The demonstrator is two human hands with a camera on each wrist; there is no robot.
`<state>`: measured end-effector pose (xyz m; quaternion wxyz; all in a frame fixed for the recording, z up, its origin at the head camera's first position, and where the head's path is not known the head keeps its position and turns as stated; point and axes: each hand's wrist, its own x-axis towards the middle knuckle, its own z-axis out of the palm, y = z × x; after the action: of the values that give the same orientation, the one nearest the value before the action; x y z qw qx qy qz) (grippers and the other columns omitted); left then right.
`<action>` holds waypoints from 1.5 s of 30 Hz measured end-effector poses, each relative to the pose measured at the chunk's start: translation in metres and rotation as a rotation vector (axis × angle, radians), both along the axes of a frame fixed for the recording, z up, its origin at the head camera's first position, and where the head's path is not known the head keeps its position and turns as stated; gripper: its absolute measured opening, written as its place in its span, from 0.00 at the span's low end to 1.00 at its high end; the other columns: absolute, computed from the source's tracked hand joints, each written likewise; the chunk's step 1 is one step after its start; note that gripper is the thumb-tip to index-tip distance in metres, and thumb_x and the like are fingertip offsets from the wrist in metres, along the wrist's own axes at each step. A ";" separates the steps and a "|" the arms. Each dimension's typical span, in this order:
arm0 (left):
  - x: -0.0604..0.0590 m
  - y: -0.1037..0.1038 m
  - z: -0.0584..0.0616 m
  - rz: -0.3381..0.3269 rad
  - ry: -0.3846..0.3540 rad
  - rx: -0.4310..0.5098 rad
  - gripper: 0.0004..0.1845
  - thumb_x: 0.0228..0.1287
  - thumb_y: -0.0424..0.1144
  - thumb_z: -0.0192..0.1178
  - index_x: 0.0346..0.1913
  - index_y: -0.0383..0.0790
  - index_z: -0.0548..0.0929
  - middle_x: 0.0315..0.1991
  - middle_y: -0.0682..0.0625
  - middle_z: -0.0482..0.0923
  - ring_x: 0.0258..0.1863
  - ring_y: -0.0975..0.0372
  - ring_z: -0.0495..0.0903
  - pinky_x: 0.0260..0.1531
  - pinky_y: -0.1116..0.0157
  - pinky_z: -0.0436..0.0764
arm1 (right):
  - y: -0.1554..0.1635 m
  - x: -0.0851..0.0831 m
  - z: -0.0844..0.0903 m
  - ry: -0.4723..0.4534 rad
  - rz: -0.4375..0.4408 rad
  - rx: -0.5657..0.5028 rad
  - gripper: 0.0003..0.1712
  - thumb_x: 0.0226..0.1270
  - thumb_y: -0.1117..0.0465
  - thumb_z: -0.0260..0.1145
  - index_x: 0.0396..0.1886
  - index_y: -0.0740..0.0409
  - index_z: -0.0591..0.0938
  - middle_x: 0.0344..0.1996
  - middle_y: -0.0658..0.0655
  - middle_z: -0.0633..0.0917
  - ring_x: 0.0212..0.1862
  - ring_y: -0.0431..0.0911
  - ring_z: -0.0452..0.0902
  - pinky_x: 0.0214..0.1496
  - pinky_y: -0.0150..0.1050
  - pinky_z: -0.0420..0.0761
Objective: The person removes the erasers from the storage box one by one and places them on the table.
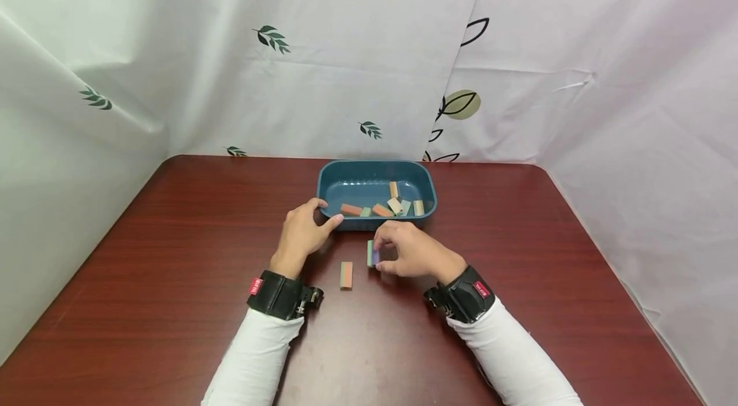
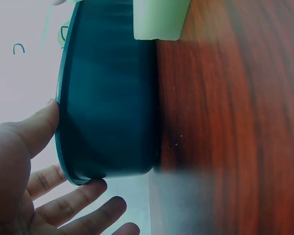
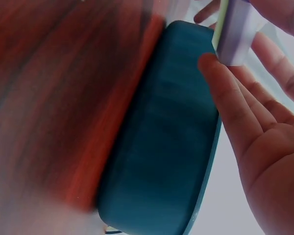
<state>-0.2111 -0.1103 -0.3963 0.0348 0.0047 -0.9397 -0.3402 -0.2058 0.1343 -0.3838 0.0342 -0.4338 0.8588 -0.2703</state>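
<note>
In the head view my right hand (image 1: 412, 250) pinches a small purple-and-green block (image 1: 371, 253) between thumb and fingers, just in front of a blue plastic bin (image 1: 377, 225). The right wrist view shows the same block (image 3: 233, 36) held at the fingertips, its purple side towards the camera. My left hand (image 1: 302, 230) touches the bin's front left corner, thumb against the rim and the other fingers spread along the end. An orange-and-green block (image 1: 346, 276) lies on the table between the two wrists.
Inside the bin several small blocks lie along its front and right side, among them an orange one (image 1: 351, 210) and a cream one (image 1: 394, 205). The brown table (image 1: 202, 252) meets a white curtain (image 1: 346, 60) behind the bin.
</note>
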 end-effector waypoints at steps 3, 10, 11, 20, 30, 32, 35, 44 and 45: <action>0.001 0.000 -0.001 -0.001 -0.001 -0.001 0.28 0.64 0.55 0.63 0.59 0.41 0.76 0.58 0.38 0.76 0.56 0.45 0.73 0.50 0.47 0.74 | 0.000 0.003 -0.003 -0.017 0.000 0.043 0.11 0.55 0.61 0.75 0.37 0.55 0.82 0.39 0.49 0.79 0.43 0.43 0.79 0.46 0.36 0.80; 0.003 -0.001 -0.003 0.000 -0.003 0.002 0.28 0.64 0.55 0.63 0.59 0.41 0.76 0.57 0.38 0.76 0.56 0.45 0.74 0.51 0.47 0.74 | -0.003 0.006 -0.010 -0.031 0.012 0.096 0.10 0.55 0.61 0.75 0.34 0.53 0.82 0.39 0.47 0.78 0.41 0.41 0.74 0.43 0.35 0.78; 0.003 -0.001 -0.003 0.000 -0.003 0.001 0.28 0.64 0.55 0.63 0.59 0.41 0.76 0.57 0.38 0.76 0.56 0.45 0.74 0.51 0.47 0.74 | -0.003 0.007 -0.011 -0.033 0.013 0.102 0.10 0.55 0.61 0.75 0.34 0.53 0.82 0.39 0.47 0.78 0.41 0.41 0.74 0.43 0.35 0.78; 0.005 -0.003 -0.004 -0.007 -0.004 -0.001 0.28 0.63 0.55 0.63 0.59 0.40 0.76 0.57 0.38 0.76 0.56 0.45 0.73 0.51 0.47 0.74 | -0.007 0.010 -0.017 -0.052 0.040 0.117 0.11 0.56 0.61 0.75 0.33 0.52 0.80 0.40 0.46 0.77 0.40 0.41 0.72 0.42 0.34 0.76; 0.000 -0.002 -0.002 0.003 -0.001 -0.002 0.28 0.64 0.56 0.63 0.59 0.41 0.76 0.57 0.39 0.76 0.55 0.46 0.74 0.51 0.48 0.74 | -0.010 0.006 -0.017 -0.010 0.079 0.129 0.12 0.55 0.60 0.76 0.31 0.55 0.79 0.37 0.46 0.76 0.37 0.42 0.72 0.38 0.33 0.74; -0.002 -0.001 -0.001 0.000 0.004 -0.004 0.28 0.64 0.56 0.63 0.59 0.41 0.76 0.57 0.39 0.76 0.55 0.46 0.74 0.51 0.48 0.74 | -0.010 0.005 -0.016 -0.010 0.083 0.134 0.12 0.55 0.61 0.77 0.30 0.56 0.79 0.37 0.46 0.75 0.37 0.43 0.72 0.37 0.33 0.73; -0.004 0.001 0.000 -0.006 0.008 -0.003 0.28 0.64 0.56 0.62 0.59 0.42 0.76 0.57 0.39 0.76 0.56 0.46 0.73 0.52 0.47 0.74 | -0.009 0.003 -0.015 -0.007 0.082 0.149 0.13 0.54 0.61 0.77 0.29 0.56 0.79 0.35 0.46 0.75 0.35 0.43 0.72 0.36 0.33 0.72; -0.005 0.002 -0.002 0.005 -0.002 0.002 0.28 0.64 0.57 0.62 0.59 0.42 0.76 0.59 0.39 0.75 0.57 0.46 0.72 0.53 0.48 0.73 | -0.009 0.003 -0.014 -0.010 0.078 0.194 0.13 0.56 0.59 0.76 0.30 0.55 0.78 0.32 0.48 0.75 0.33 0.40 0.69 0.34 0.32 0.71; -0.004 0.002 -0.002 0.005 -0.004 0.005 0.28 0.64 0.57 0.62 0.59 0.42 0.76 0.59 0.39 0.75 0.58 0.45 0.72 0.53 0.47 0.73 | -0.009 0.003 -0.014 -0.011 0.076 0.200 0.13 0.56 0.58 0.76 0.30 0.55 0.78 0.32 0.48 0.75 0.33 0.40 0.69 0.34 0.32 0.71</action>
<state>-0.2154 -0.1085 -0.3983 0.0338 0.0076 -0.9390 -0.3423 -0.2025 0.1256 -0.3978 0.0922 -0.4590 0.8642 -0.1844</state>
